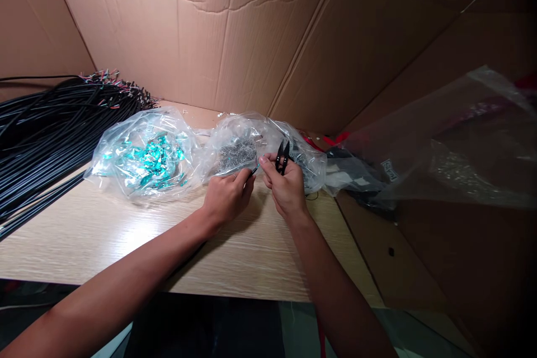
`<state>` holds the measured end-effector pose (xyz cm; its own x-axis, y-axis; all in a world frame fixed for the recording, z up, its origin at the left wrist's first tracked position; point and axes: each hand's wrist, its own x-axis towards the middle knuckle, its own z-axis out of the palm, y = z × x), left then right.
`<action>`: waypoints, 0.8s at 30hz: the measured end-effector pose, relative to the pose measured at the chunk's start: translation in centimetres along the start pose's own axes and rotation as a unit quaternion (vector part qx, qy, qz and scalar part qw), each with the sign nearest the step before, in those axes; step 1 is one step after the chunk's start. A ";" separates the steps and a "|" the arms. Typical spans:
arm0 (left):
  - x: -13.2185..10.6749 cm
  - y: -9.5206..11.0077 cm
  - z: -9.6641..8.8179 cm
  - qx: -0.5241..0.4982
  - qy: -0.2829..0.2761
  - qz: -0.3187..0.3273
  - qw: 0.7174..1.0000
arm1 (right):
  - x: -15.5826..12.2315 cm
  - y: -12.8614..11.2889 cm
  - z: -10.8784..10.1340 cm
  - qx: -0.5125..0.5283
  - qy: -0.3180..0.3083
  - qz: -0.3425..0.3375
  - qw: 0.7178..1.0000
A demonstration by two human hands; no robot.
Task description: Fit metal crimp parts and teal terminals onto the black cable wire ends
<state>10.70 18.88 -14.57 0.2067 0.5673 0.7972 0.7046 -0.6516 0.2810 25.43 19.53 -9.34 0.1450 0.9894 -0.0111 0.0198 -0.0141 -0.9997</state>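
My left hand (pixel 229 196) is closed around a black cable (pixel 253 172), its end poking out between thumb and forefinger toward the right. Thin wires at that tip are too small to make out clearly. Close beside it, my right hand (pixel 285 184) grips black thread snips (pixel 282 158), blades pointing up and slightly apart. The right thumb and forefinger meet near the cable's tip; whether they pinch a wire I cannot tell. Just behind both hands lies a clear plastic bag (pixel 239 151) of small silvery metal pieces.
A thick bundle of black cables (pixel 50 128) with stripped coloured ends lies at left. Beside it sits a clear bag with teal pieces (pixel 155 159). More plastic bags (pixel 470 173) are at right. Cardboard walls (pixel 201 28) enclose the wooden table (pixel 255 268).
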 end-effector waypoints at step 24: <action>1.5 0.3 -2.1 -0.285 -0.110 -0.191 0.933 | -0.1 -0.2 -0.4 -0.017 -0.007 -0.012 1.000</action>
<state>9.80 18.45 -12.17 0.1931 0.8622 0.4683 0.2924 -0.5062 0.8113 25.78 19.40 -9.14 0.1306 0.9914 0.0129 0.0574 0.0055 -0.9983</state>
